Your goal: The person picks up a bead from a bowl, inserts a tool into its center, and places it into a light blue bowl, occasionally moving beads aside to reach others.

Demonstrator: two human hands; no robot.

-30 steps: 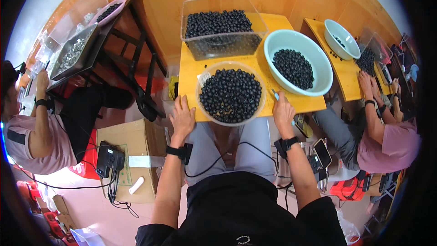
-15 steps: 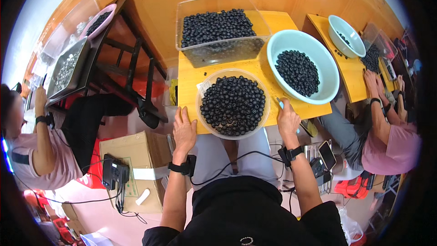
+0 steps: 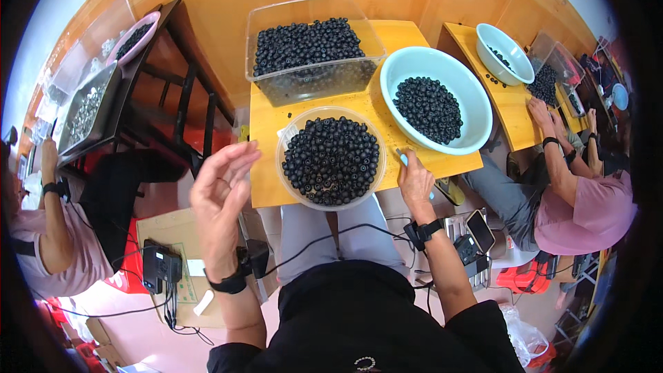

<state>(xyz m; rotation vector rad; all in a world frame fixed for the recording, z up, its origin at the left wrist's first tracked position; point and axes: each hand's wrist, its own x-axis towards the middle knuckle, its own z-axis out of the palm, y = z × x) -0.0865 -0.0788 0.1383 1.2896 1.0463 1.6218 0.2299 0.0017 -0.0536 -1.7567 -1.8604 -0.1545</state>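
My left hand (image 3: pixel 222 197) is raised left of the table, fingers spread and holding nothing. At the table's front edge, my right hand (image 3: pixel 416 179) is closed around a slim tool with a light blue handle (image 3: pixel 403 158); its kind does not show. Between my hands, a round clear tub (image 3: pixel 281 166) holds many small black bead-like pieces (image 3: pixel 335 155), some with a hole visible. To its right stands a pale blue basin (image 3: pixel 476 107) with more of these pieces. Behind the tub is a clear rectangular bin (image 3: pixel 304 90) filled with them.
These containers stand on a yellow table (image 3: pixel 266 186). A cardboard box (image 3: pixel 162 224) with a black device (image 3: pixel 160 262) and cables is at my left. People work at both sides, beside a dark table (image 3: pixel 138 83) and another yellow table (image 3: pixel 497 114). A cable crosses my lap.
My left hand has lifted off the table's front left edge and moved up and left. The whole view has shifted slightly; my right hand still grips the blue-handled tool.
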